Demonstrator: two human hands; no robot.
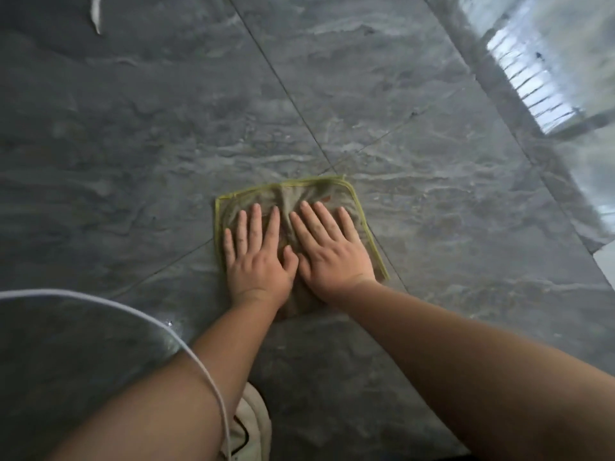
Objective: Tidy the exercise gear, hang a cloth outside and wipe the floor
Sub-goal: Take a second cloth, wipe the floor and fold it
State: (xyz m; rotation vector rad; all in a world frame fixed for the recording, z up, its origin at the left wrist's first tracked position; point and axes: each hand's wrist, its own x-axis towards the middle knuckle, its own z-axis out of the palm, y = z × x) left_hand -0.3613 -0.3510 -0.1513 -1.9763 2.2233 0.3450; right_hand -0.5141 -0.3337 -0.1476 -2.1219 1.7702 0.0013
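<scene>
Head view looks straight down at two bare forearms reaching forward onto a grey marbled tile floor point(133, 144). Left hand point(258, 257) lies flat, palm down, fingers straight and a little spread, pressing on a cloth point(299, 194). Right hand point(332, 251) lies just beside it, also flat with straight fingers, its thumb side touching the left hand's thumb. Neither hand curls round anything.

Under both palms the cloth is spread on the floor: thin greyish fabric with a yellow-green stitched border. Its far edge shows beyond the fingertips, its left edge runs just outside the left hand's little finger, and its right edge runs just outside the right hand down toward the wrist. Between the two hands the fabric is bunched into small wrinkles. The near edge is hidden beneath the wrists.

Tile joints cross the floor beyond and beside the hands. A white cable point(186, 347) curves across the left forearm, nearer the body. Below the left arm sits a pale shoe point(256, 424). Far right of the right hand, bright light reflects off the floor.
</scene>
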